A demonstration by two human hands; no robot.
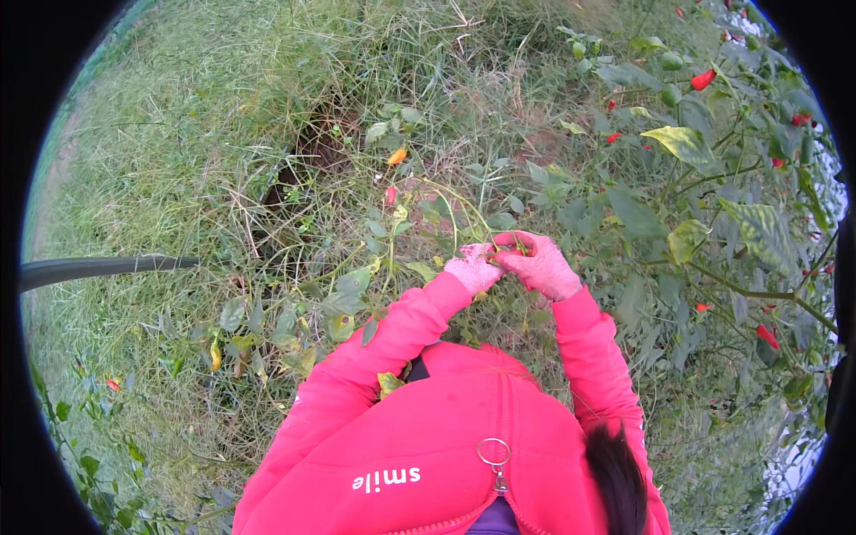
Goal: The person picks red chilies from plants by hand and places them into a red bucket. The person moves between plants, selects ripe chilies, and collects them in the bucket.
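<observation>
Both my hands wear pink gloves and meet in front of my chest, fingertips touching. A thin green pepper branch (476,214) arches down into them from above. My left hand (473,267) pinches the branch, its fingertips partly hidden. In the curled fingers of my right hand (545,267) are small red peppers (511,253) with green stems; how many cannot be seen. Beyond my hands on the same low growth hang an orange pepper (397,156) and a small red pepper (391,194).
Dense pepper plants with leaves (635,210) and red peppers (767,336) crowd the right side. A dark hose or pipe (110,271) juts in from the left. Tall grass (167,160) covers the ground. A yellow pepper (215,354) hangs near my left arm.
</observation>
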